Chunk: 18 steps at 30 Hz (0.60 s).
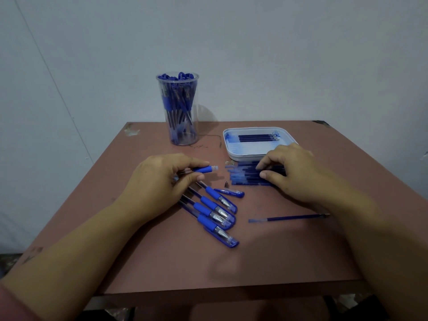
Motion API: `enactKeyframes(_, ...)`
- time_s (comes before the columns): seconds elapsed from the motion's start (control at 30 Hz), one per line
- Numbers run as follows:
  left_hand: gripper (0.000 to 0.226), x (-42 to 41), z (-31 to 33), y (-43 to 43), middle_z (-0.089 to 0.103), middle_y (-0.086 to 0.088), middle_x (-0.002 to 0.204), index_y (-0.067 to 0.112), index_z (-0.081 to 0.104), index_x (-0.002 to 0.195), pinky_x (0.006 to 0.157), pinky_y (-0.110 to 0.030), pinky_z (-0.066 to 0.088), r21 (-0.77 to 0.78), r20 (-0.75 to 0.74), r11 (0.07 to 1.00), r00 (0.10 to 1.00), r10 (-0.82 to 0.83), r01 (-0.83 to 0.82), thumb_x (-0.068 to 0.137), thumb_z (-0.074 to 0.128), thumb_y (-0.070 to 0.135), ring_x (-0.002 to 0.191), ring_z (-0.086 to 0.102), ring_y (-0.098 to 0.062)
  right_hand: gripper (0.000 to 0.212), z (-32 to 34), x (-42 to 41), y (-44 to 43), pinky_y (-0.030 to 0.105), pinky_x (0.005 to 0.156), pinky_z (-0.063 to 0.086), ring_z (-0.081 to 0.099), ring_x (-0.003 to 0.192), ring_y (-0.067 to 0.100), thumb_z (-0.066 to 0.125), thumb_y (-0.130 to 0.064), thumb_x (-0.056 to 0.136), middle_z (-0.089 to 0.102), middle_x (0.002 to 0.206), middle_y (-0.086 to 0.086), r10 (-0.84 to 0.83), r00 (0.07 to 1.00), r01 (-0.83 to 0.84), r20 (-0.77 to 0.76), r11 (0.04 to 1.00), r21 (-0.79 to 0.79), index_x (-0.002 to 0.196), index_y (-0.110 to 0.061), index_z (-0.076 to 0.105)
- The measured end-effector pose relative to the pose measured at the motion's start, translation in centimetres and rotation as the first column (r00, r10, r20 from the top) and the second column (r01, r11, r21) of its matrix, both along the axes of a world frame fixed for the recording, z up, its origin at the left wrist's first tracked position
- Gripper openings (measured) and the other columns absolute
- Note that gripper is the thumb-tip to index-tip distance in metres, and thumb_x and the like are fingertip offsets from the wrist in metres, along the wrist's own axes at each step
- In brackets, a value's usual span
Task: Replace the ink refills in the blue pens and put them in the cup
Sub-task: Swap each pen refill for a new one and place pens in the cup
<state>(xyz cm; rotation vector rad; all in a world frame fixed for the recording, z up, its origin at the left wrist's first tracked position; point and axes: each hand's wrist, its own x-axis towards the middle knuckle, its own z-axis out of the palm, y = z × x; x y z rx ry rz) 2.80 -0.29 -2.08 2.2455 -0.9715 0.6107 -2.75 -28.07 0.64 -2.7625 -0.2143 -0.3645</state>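
Note:
My left hand (159, 179) grips an open pen barrel (205, 169) with a blue grip, its tip end pointing right and the nozzle off. A small metal nozzle (226, 183) and a blue cap (231, 193) lie on the table just below it. My right hand (291, 170) rests its fingertips on a pile of blue refills (245, 176), pinching among them. Several capped blue pens (215, 214) lie fanned under my left hand. One loose refill (287, 218) lies alone near my right wrist. The clear cup (179, 107) at the back holds several blue pens.
A white tray (234, 149) with several refills in it stands behind the refill pile, right of the cup. The brown table (254, 262) ends close to the wall behind the cup and tray.

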Motion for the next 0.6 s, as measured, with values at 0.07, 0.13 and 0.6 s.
enactKeyframes(0.07, 0.034, 0.0, 0.0, 0.0, 0.072, 0.021, 0.099, 0.036, 0.073, 0.112, 0.074, -0.018, 0.05, -0.001, -0.001, 1.0, 1.0, 0.001, -0.001, 0.085, 0.058, 0.05, 0.088, 0.064, 0.001, 0.012, 0.0, 0.0, -0.1, 0.034, 0.096, 0.034, 0.039, 0.098, 0.005, 0.064, -0.032, 0.09, 0.059, 0.097, -0.017, 0.006, 1.0, -0.006, -0.003, 1.0, 0.001, 0.089, -0.043, 0.06)
enactKeyframes(0.13, 0.032, 0.0, 0.0, 0.0, 0.072, 0.021, 0.098, 0.037, 0.072, 0.113, 0.073, -0.019, 0.05, 0.006, -0.004, 1.0, 1.0, 0.0, 0.0, 0.086, 0.059, 0.048, 0.087, 0.064, 0.001, 0.012, 0.0, 0.0, -0.1, 0.034, 0.096, 0.034, 0.039, 0.098, 0.005, 0.064, -0.032, 0.09, 0.059, 0.097, -0.017, 0.007, 1.0, -0.007, -0.011, 1.0, 0.006, 0.088, -0.043, 0.059)
enactKeyframes(0.6, 0.037, 0.2, -0.1, -0.1, 0.073, 0.019, 0.098, 0.037, 0.072, 0.113, 0.073, -0.03, 0.056, -0.002, -0.017, 1.0, 1.0, -0.019, 0.019, 0.085, 0.055, 0.054, 0.086, 0.066, 0.0, 0.009, 2.0, 4.1, -1.6, 0.042, 0.1, 0.039, 0.047, 0.111, 0.013, 0.06, -0.031, 0.093, 0.06, 0.105, -0.014, 0.023, 0.999, -0.024, -0.024, 0.999, -0.033, 0.098, -0.033, 0.067)
